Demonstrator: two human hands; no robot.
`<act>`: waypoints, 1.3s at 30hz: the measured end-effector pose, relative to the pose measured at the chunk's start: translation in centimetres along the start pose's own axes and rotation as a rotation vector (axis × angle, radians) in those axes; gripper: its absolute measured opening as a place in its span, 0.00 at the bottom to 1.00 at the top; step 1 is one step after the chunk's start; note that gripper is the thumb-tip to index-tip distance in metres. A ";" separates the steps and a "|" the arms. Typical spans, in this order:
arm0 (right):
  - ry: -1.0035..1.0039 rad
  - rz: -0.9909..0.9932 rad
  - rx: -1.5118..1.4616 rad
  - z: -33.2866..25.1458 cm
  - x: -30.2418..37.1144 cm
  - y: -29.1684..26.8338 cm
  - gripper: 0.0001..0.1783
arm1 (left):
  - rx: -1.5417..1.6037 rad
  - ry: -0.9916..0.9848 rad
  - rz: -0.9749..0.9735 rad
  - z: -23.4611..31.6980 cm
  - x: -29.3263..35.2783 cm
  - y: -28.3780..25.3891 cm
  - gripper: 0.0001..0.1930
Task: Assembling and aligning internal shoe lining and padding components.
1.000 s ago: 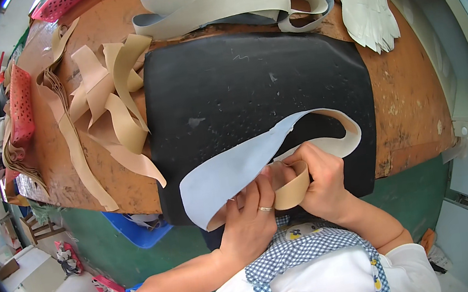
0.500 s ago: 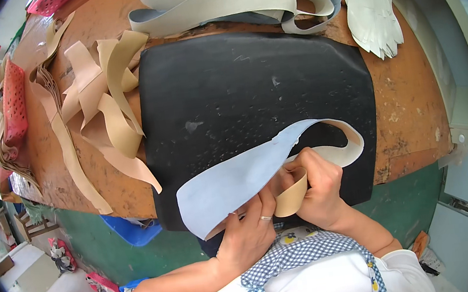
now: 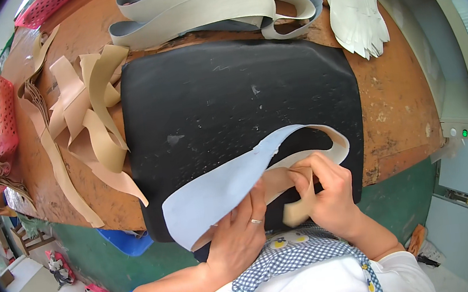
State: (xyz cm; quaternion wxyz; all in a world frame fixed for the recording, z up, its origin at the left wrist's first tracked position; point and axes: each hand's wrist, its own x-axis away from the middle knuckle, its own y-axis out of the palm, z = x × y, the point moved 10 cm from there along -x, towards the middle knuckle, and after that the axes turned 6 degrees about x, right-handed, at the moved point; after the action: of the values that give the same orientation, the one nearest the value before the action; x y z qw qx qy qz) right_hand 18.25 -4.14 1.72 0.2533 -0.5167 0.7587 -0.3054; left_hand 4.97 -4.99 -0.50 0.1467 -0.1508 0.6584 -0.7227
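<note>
A long light blue strip (image 3: 216, 192) curls into a loop on the black mat (image 3: 228, 97), its pale beige underside showing at the right. My left hand (image 3: 241, 229), with a ring on one finger, grips the near edge of this strip, fingertips partly hidden against it. Within the loop my right hand (image 3: 330, 189) pinches a narrower tan strip (image 3: 298, 211), whose free end curls downward, slightly blurred. Part of the tan material stretches between the two hands along the blue strip's inner face. Whether the tan piece is stuck to the blue one, I cannot tell.
Tan and pinkish strips (image 3: 93, 116) lie tangled left of the mat. Wide grey-white strips (image 3: 200, 10) are heaped behind it, with white cut pieces (image 3: 352, 12) at the far right. A grey metal housing (image 3: 438, 51) with lit buttons borders the wooden table (image 3: 390, 109).
My right hand has moved right, away from my left, drawing the tan strip with it. More tan material shows between the hands. The whole view has shifted slightly.
</note>
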 end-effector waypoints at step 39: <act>0.112 -0.024 -0.018 3.7 -0.2 -1.7 0.08 | 0.173 0.025 -0.025 1.7 -3.2 0.8 0.46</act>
State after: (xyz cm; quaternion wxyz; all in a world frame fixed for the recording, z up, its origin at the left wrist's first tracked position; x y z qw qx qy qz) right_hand 21.94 -5.16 0.45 0.2020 -0.5099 0.7683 -0.3301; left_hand 8.61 -5.24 -1.21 0.1419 -0.1369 0.5932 -0.7805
